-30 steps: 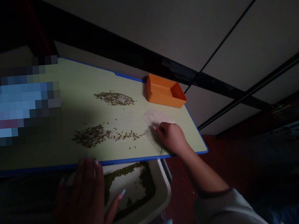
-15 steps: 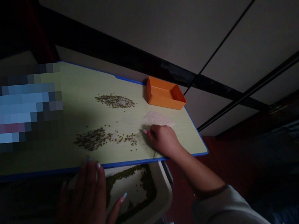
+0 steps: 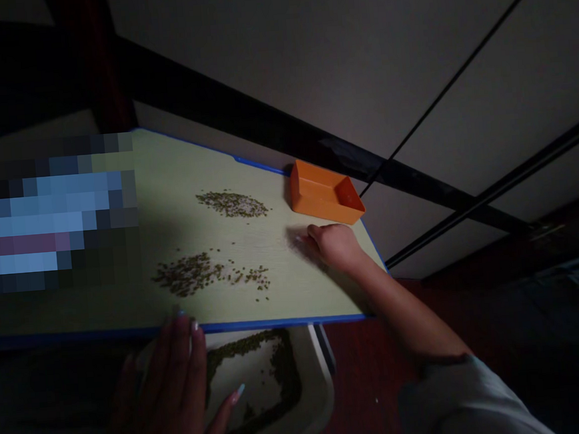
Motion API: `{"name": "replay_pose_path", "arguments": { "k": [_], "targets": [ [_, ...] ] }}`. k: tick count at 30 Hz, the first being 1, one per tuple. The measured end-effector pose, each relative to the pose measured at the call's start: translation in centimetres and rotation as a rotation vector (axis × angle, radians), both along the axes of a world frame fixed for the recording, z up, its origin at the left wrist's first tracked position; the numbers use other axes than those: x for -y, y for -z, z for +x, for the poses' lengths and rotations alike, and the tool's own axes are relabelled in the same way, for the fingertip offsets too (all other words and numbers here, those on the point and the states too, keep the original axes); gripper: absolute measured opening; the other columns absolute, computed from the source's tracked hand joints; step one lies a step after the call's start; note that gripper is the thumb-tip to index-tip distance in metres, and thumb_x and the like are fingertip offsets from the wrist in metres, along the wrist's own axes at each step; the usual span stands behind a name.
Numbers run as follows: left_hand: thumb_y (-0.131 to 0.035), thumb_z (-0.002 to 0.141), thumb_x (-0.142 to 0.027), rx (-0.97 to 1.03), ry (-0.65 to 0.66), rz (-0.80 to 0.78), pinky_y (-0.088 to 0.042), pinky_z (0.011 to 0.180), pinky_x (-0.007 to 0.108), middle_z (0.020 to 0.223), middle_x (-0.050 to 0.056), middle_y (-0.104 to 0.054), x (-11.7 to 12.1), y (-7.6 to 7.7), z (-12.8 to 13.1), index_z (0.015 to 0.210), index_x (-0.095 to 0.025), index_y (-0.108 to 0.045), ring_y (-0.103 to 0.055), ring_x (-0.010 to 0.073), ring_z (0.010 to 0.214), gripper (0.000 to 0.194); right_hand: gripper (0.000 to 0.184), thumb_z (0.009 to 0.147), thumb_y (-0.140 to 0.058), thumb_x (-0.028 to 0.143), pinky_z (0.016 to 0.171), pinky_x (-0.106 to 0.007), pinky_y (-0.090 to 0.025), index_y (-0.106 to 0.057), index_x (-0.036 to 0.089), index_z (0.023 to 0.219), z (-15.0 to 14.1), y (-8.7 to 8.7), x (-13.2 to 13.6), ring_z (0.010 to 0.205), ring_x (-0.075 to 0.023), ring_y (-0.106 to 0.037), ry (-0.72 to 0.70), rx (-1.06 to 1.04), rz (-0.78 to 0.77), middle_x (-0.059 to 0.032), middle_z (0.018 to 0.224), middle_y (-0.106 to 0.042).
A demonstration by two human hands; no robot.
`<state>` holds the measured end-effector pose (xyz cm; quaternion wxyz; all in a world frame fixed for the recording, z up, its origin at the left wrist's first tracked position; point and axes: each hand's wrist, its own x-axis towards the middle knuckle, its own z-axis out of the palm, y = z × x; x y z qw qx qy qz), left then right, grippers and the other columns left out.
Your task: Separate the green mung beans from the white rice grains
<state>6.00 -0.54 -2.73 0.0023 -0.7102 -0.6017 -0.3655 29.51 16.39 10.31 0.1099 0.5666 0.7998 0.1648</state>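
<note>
My right hand (image 3: pixel 339 245) is closed in a pinch low over the table (image 3: pixel 306 296), below the orange box (image 3: pixel 318 195). A thin clear plastic card showed in this grip earlier; now it is blurred and hardly visible. The pale grain heap is largely covered by my hand and its shadow. My left hand (image 3: pixel 167 387) is open at the table's near edge, fingers stretched, above a white basin (image 3: pixel 320 392) with green beans (image 3: pixel 284 364) along its inside. On the table lie a near spread of green beans mixed with pale grains (image 3: pixel 188 275) and a farther mixed pile (image 3: pixel 233 204).
The table has a blue rim (image 3: pixel 288 322) and stands against pale panels (image 3: pixel 358 71). A pixelated blue patch (image 3: pixel 53 215) covers its left end. Dark red floor (image 3: pixel 360 378) shows past the basin.
My right hand first slid left with the clear card towards the near bean spread, then moved right and away, over the pale grain heap. My left hand has stayed put. The view shifted slightly.
</note>
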Motion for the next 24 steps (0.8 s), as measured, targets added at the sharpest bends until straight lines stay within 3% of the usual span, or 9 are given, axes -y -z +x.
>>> {"name": "replay_pose_path", "arguments": {
  "k": [5, 11, 17, 24],
  "targets": [
    [-0.037, 0.078, -0.06, -0.066, -0.009, 0.057, -0.021, 0.113, 0.059, 0.152, 0.015, -0.031, -0.3, 0.8, -0.4, 0.144, -0.02, -0.017, -0.031, 0.0327, 0.139, 0.08, 0.045, 0.096, -0.032, 0.049, 0.054, -0.027, -0.022, -0.064, 0.018, 0.089, -1.3, -1.0, -0.9, 0.068, -0.0163, -0.064, -0.205, -0.129, -0.04, -0.0078, 0.08, -0.072],
    [-0.045, 0.076, -0.05, -0.32, 0.04, 0.131, -0.02, 0.112, 0.06, 0.154, 0.022, -0.02, -0.6, 1.3, -1.4, 0.143, -0.007, -0.014, -0.02, 0.0353, 0.143, 0.086, 0.047, 0.096, -0.03, 0.05, 0.055, -0.028, -0.022, -0.064, 0.017, 0.093, -4.1, 0.5, -1.2, 0.066, -0.0174, -0.063, -0.254, -0.161, -0.041, -0.0093, 0.078, -0.072],
    [-0.042, 0.079, -0.047, -0.368, 0.055, 0.087, -0.017, 0.111, 0.061, 0.154, 0.026, -0.016, -0.5, 0.6, -1.5, 0.141, -0.001, -0.017, -0.015, 0.0361, 0.144, 0.082, 0.043, 0.094, -0.036, 0.051, 0.056, -0.026, -0.021, -0.064, 0.018, 0.091, -5.4, 1.3, -1.5, 0.066, -0.0135, -0.057, -0.404, -0.311, -0.213, -0.0051, 0.079, -0.069],
    [-0.044, 0.078, -0.048, -0.415, 0.07, 0.106, -0.019, 0.111, 0.062, 0.153, 0.028, -0.018, -0.5, 0.6, -1.8, 0.14, 0.0, -0.019, -0.017, 0.0383, 0.143, 0.083, 0.04, 0.093, -0.041, 0.048, 0.055, -0.024, -0.021, -0.062, 0.017, 0.08, -5.8, 1.5, -0.7, 0.059, -0.0094, -0.043, -0.453, -0.488, -0.354, 0.0002, 0.069, -0.058]
  ]
}}
